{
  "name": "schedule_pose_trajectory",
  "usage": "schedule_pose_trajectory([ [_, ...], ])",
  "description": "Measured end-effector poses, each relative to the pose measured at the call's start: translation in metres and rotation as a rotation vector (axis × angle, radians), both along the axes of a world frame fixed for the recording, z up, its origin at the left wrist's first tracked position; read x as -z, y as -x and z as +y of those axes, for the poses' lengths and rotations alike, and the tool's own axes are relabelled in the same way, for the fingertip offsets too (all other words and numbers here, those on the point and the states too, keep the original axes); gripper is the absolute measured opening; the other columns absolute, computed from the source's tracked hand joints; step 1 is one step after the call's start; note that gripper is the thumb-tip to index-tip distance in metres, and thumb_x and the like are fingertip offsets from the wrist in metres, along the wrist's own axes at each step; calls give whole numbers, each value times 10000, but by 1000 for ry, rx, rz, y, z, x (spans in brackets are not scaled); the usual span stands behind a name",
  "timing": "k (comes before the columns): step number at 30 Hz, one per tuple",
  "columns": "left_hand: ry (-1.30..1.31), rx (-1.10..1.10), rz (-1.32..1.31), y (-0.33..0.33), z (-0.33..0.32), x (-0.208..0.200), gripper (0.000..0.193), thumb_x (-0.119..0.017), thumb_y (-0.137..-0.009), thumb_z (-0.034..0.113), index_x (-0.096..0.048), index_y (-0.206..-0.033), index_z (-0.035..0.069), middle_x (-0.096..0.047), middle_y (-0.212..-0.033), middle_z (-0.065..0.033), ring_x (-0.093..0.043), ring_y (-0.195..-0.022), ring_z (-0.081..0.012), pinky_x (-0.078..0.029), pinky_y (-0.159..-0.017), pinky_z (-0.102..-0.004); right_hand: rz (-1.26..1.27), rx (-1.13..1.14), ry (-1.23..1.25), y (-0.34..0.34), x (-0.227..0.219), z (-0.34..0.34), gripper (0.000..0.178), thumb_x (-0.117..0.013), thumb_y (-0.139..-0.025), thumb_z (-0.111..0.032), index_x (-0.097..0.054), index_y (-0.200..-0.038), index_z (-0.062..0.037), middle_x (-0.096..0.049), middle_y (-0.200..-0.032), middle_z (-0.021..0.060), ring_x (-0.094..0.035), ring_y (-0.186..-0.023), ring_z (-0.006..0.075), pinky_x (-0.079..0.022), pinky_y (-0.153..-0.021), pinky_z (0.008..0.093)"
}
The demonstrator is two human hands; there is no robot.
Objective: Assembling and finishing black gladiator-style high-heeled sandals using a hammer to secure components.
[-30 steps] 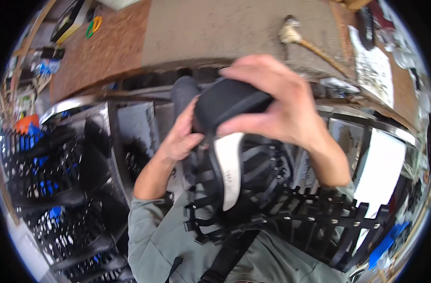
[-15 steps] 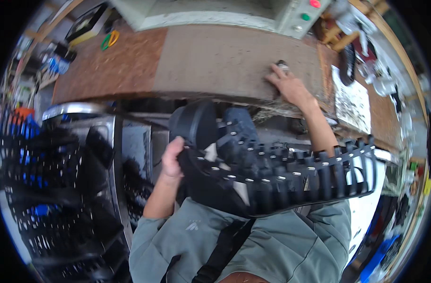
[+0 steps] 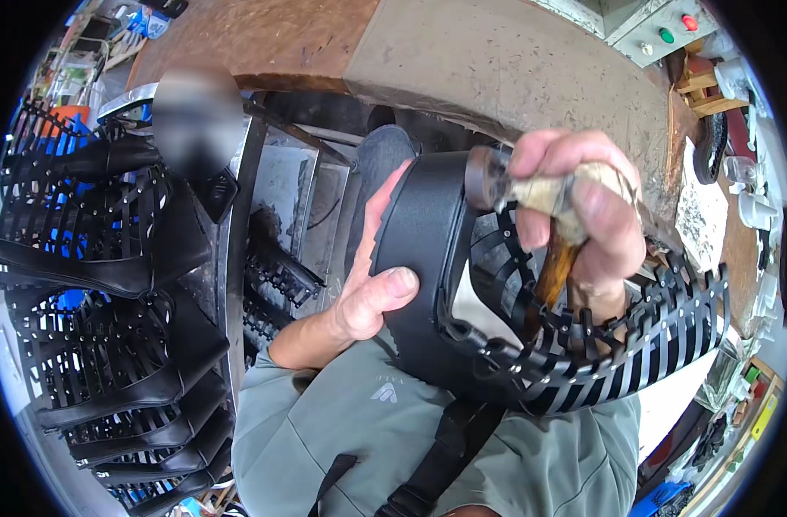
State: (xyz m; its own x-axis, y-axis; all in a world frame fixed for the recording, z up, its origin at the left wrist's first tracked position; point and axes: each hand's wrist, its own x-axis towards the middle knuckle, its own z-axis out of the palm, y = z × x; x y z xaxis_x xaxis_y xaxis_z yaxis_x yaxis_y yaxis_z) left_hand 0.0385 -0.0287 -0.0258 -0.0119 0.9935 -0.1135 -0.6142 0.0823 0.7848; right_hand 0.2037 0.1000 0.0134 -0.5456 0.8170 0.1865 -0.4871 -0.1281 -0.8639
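My left hand grips a tall black strappy boot by its thick sole, thumb on the near side and fingers behind. The boot lies across my lap, its studded open straps stretching to the right. In my right hand is a hammer, held close to its head with the fingers wrapped round pale binding. The wooden handle points down over the straps. The dark hammer head is right by the upper edge of the boot's sole; motion blur hides whether they touch.
Several black strappy boots hang or lie on a metal-framed rack at left. Ahead is a worn workbench, with a machine housing bearing red and green buttons at its far right. A speckled white sheet lies on the bench's right.
My right hand has left the bench top with the hammer and come to the boot. The boot has been turned more upright at its sole end, and the view has shifted left.
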Motion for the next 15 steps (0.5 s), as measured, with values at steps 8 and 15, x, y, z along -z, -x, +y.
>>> schedule_pose_trajectory([
  [8, -4, -40, -57, 1, -16, 5, 865, -577, -829, 332, -64, -1473, 66, -293, -1432, -154, -304, -1316, -257, -210, -1093, -420, -97, -298, -163, -5, -3, -28, 211, -628, -746, -120, -592, -914, 2, -626, -945, 198, -613, -833, 219, -495, -759, 335],
  [15, 108, 27, -281, 2, -21, -3, 803, -547, -852, 283, -83, -1470, 61, -338, -1410, -141, -369, -1268, -240, -273, -1064, -411, 56, -231, -296, 0, 11, -47, 213, -658, -724, -161, -599, -817, 21, -641, -808, 220, -637, -613, 233, -536, -584, 322],
])
